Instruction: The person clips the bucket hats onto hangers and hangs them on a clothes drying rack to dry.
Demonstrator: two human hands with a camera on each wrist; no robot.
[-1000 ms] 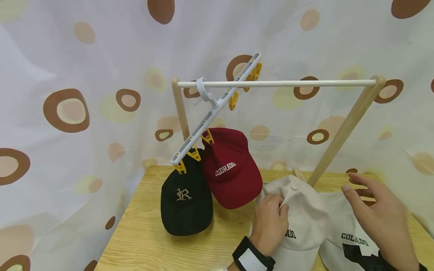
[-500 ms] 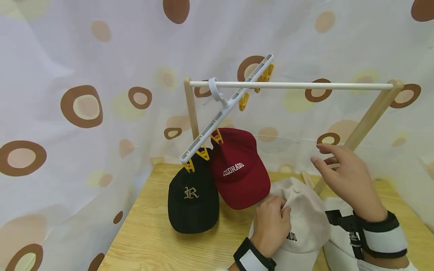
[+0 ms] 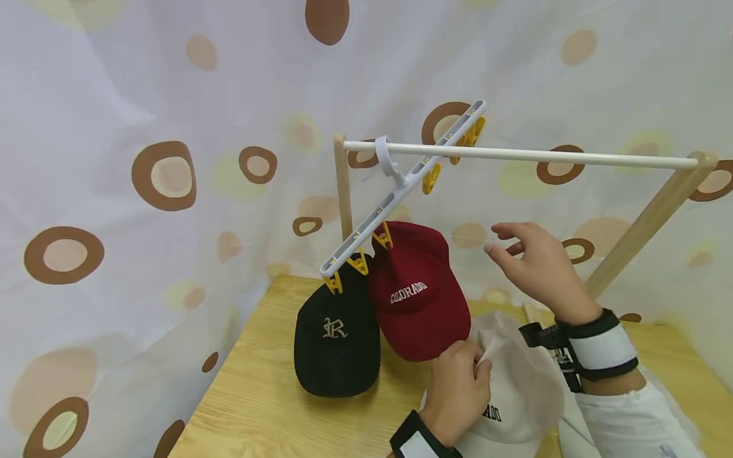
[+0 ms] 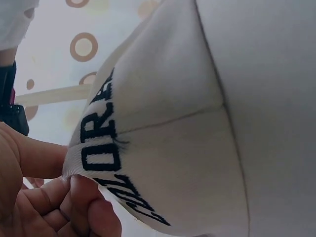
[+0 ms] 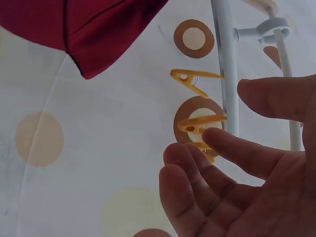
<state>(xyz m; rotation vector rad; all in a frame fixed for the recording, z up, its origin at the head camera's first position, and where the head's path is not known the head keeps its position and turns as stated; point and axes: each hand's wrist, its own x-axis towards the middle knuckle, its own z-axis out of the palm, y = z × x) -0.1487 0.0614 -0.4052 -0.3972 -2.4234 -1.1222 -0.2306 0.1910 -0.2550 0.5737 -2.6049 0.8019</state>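
Observation:
My left hand (image 3: 458,391) pinches the fabric of a beige baseball cap (image 3: 518,381) with dark lettering; in the left wrist view, thumb and fingers meet at the cap's lettered front. Raised in the air to the right of the hanging caps, my right hand (image 3: 538,267) has its fingers loosely bent around nothing. A white clip hanger (image 3: 395,194) hooks over the rack's bar and slants across it. From its near clips hang a black cap (image 3: 338,346) with an R and a red cap (image 3: 420,292) reading COLORADO. Yellow clips (image 5: 190,81) on the far half hold nothing.
A white bar (image 3: 544,154) spans two wooden posts (image 3: 647,222) on the wooden table (image 3: 240,394). Another pale cap (image 3: 575,426) lies partly hidden under the right forearm. A spotted curtain (image 3: 229,76) hangs behind and at the left.
My right hand has moved left and up from above the other pale cap toward the hanger. The left hand keeps its pinch on the beige cap. The view has shifted left.

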